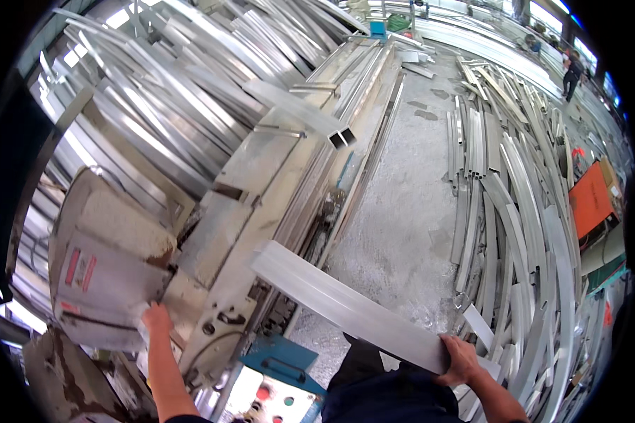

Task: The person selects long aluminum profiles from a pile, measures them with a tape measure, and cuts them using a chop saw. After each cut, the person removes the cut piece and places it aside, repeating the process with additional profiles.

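Observation:
My right hand (460,359) grips a long, flat silver aluminium profile (353,303) near its right end. The profile slants across in front of my body, its far left end over the edge of a long beige machine bed (261,176). On the left, my left hand (156,317) is closed at the edge of a large, stained metal machine guard (109,275) with warning labels; its fingertips are partly hidden. Farther up the bed lies another aluminium profile (296,109), a rectangular tube with its divided open end toward me.
A teal control box (282,359) with coloured buttons stands below the bed. Many aluminium lengths (169,77) lean at the left. More strips (501,204) cover the floor at the right, beside an orange cabinet (591,199). A person (573,76) stands far back right.

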A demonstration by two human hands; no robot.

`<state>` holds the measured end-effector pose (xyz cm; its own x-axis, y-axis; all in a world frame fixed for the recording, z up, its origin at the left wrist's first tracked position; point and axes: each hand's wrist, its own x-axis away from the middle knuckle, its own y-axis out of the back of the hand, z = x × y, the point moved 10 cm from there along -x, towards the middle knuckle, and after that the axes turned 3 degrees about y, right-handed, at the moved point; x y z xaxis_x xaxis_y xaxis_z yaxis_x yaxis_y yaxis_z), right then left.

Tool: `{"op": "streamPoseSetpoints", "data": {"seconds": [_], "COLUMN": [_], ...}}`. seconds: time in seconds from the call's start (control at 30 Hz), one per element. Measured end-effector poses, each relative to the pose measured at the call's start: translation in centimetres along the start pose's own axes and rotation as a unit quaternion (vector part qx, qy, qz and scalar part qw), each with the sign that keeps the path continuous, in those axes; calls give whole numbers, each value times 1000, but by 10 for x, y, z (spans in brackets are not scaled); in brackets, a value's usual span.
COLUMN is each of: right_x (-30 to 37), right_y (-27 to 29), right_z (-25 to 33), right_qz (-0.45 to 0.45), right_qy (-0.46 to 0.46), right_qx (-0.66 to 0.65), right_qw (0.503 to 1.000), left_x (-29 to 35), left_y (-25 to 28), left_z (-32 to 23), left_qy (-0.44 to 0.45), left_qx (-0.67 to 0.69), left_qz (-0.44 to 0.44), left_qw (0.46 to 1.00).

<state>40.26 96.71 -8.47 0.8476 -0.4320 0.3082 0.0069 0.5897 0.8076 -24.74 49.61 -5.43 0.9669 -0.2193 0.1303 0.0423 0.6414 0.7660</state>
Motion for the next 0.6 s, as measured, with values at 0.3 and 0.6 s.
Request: {"op": "streamPoseSetpoints", "data": {"seconds": [0.3, 0.6], "right_x": [-301, -560], "right_y": [96, 131], "right_z": [158, 275], "right_qz": [-108, -52], "right_qy": [109, 93], "right_qx": [-11, 15], "right_qw": [988, 994], "left_x": [68, 323], "left_y": [3, -69], "left_z": [54, 215], "left_qy": [-17, 217], "left_qx": [-59, -3], "left_qz": [64, 210], "left_qw": [996, 953]}}
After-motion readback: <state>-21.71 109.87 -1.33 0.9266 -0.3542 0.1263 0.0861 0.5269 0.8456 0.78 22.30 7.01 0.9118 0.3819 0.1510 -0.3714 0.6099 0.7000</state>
